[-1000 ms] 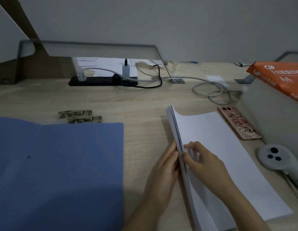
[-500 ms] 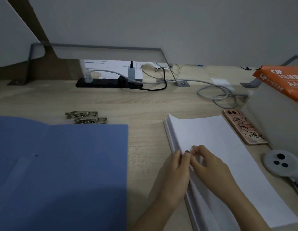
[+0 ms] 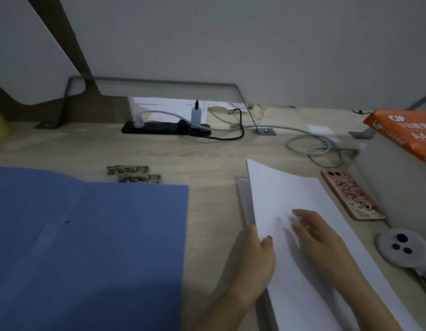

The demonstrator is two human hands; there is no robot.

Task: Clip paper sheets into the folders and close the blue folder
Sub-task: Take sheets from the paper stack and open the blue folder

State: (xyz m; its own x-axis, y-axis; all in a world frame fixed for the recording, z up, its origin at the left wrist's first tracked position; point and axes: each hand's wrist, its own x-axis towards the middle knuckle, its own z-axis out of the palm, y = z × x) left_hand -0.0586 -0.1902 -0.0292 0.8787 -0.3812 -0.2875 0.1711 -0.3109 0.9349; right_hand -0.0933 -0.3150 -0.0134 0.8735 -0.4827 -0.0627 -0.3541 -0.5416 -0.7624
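Zero sheets clipped so far: the paper stack (image 3: 243, 197) is only being split.
The left hand (image 3: 252, 259) pinches a lifted batch of sheets (image 3: 278, 194) at its left edge, thumb on top. The right hand (image 3: 319, 235), blurred, lies flat and uncurled on it. The blue folder (image 3: 99, 235) lies spread open on the counter (image 3: 212, 163), metal clips (image 3: 133, 174) just beyond; filing and closing remain.

1 blue folder (image 3: 87, 247), 2 metal clips (image 3: 127, 170), 1 paper stack (image 3: 290, 194), 1 phone (image 3: 350, 197), 1 controller (image 3: 398, 247)
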